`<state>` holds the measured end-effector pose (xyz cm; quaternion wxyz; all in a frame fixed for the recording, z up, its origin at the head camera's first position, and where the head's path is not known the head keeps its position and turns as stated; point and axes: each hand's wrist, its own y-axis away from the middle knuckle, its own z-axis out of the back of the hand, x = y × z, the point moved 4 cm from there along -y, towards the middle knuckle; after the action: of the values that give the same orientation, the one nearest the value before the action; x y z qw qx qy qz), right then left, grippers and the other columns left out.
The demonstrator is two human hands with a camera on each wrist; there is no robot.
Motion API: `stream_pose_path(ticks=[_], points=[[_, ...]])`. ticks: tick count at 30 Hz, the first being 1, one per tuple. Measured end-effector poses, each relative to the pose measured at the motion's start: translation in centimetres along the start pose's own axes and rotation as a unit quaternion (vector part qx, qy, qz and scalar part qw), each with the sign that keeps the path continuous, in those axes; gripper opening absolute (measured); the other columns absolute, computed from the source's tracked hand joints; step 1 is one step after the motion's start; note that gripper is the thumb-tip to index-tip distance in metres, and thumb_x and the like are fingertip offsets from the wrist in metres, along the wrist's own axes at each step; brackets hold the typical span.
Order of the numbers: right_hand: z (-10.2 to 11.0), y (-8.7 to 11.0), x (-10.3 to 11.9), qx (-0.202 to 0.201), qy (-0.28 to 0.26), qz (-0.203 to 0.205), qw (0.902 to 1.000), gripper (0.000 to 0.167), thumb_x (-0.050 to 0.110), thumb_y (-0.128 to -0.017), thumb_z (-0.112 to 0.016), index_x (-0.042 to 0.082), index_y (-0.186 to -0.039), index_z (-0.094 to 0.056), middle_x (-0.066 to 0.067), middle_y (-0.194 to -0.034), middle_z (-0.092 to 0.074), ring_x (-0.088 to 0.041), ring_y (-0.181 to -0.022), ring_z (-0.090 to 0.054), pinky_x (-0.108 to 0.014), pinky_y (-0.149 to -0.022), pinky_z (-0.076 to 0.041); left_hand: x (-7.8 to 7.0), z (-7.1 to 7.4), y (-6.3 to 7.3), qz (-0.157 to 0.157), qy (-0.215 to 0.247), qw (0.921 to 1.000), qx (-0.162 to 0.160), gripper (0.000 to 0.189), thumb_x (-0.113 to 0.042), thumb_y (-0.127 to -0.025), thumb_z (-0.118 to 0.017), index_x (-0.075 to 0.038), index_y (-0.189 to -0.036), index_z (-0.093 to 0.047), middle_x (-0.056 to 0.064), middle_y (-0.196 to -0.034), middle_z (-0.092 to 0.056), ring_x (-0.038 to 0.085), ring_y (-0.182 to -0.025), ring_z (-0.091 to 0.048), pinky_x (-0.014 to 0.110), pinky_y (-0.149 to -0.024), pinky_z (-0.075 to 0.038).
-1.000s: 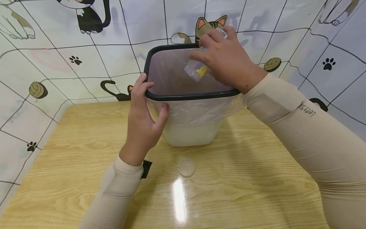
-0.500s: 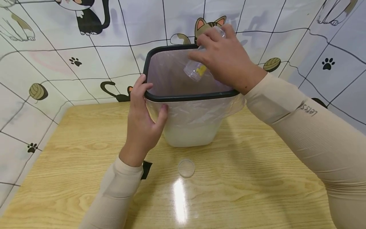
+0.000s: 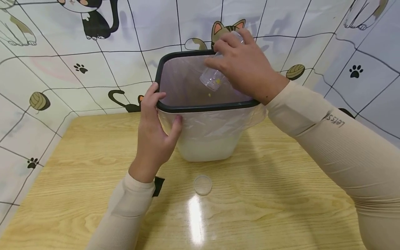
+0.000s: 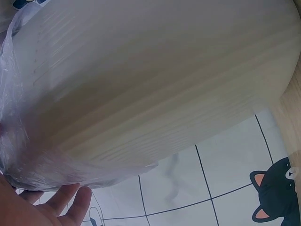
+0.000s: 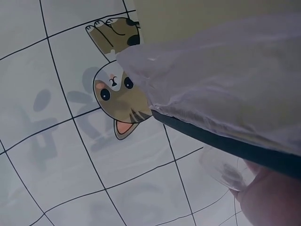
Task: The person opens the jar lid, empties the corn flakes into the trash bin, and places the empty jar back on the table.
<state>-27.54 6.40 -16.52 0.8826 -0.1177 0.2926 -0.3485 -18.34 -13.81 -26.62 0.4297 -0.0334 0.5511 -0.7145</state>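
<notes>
A pale trash can (image 3: pixel 206 149) with a black rim (image 3: pixel 207 108) and a clear plastic liner stands on the table. My left hand (image 3: pixel 156 133) grips its left front corner, fingers at the rim and thumb against the outer wall. Over the opening, my right hand (image 3: pixel 242 66) holds a clear plastic jar (image 3: pixel 210 79), tilted mouth down. A few yellow bits show at the jar's mouth, and a small yellow bit (image 3: pixel 209 94) is in the air below it. In the right wrist view, the jar's base (image 5: pixel 221 165) shows beyond the rim. The can's floor is hidden.
A round clear lid (image 3: pixel 203 185) lies on the wooden table (image 3: pixel 265 208) in front of the can. A black patch (image 3: pixel 158 186) shows beside the left sleeve. A cat-printed sheet (image 3: pixel 103 69) hangs close behind the can.
The yellow stuff in the jar has dwindled from a clump to a few bits, with one dropping into the can. The jar's mouth blurred and shifted slightly; my left hand holds its place.
</notes>
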Motion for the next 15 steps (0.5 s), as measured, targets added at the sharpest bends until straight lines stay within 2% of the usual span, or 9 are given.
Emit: stream_pose_path(ticks=[8, 15], points=[[0.19, 0.11, 0.05, -0.016, 0.012, 0.011, 0.9998, 0.050, -0.011, -0.090, -0.060, 0.020, -0.129, -0.064, -0.019, -0.130, -0.057, -0.036, -0.133, -0.044, -0.060, -0.117, -0.025, 0.01, -0.04, 0.08, -0.001, 0.002, 1.0000, 0.000, 0.052, -0.026, -0.092, -0.054, -0.001, -0.135, -0.039, 0.012, -0.157, -0.037, 0.017, -0.150, -0.031, 0.038, -0.123, -0.026], [0.14, 0.24, 0.24, -0.017, 0.027, 0.026, 0.9991, 0.050, -0.012, -0.087, -0.064, 0.019, -0.127, -0.063, -0.019, -0.127, -0.058, -0.036, -0.128, -0.045, -0.061, -0.114, -0.027, -0.01, 0.05, 0.21, -0.004, -0.005, 1.0000, -0.001, 0.052, -0.027, -0.092, -0.053, -0.001, -0.135, -0.039, 0.013, -0.157, -0.037, 0.017, -0.150, -0.031, 0.038, -0.124, -0.024]])
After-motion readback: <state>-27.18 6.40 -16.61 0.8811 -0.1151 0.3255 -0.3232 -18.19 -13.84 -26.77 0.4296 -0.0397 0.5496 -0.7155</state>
